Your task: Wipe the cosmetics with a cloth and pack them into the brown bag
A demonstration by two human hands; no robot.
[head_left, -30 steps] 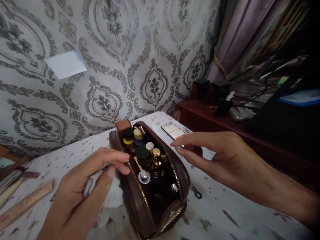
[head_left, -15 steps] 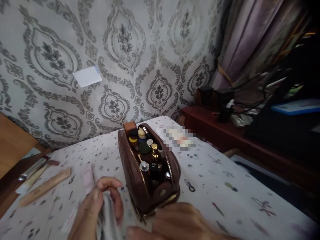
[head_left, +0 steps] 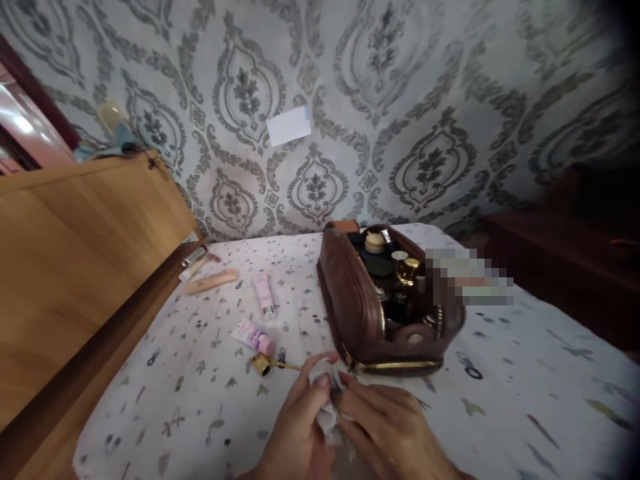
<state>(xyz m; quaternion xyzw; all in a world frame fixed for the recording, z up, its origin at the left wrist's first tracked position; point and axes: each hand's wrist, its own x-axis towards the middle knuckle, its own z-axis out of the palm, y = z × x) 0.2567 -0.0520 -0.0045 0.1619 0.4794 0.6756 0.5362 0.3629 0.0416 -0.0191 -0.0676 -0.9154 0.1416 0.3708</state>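
My left hand (head_left: 300,427) and my right hand (head_left: 390,433) meet at the bottom of the view, both closed on a crumpled white tissue (head_left: 326,413) between their fingertips. Just beyond them stands an open brown leather cosmetic bag (head_left: 360,307) with a gold zip, packed with upright bottles, jars and caps. The hands are a little in front of the bag's near end and do not touch it.
On the patterned white bedspread (head_left: 500,393) left of the bag lie two pink tubes (head_left: 263,293) (head_left: 253,335), a small gold-capped item (head_left: 267,364) and several slim tubes (head_left: 207,280). A wooden board (head_left: 75,260) stands at the left. A blurred patch (head_left: 467,277) lies right of the bag.
The view has swung left. My right hand has left the bag's far side and joined my left hand on the tissue, close in front of the bag.
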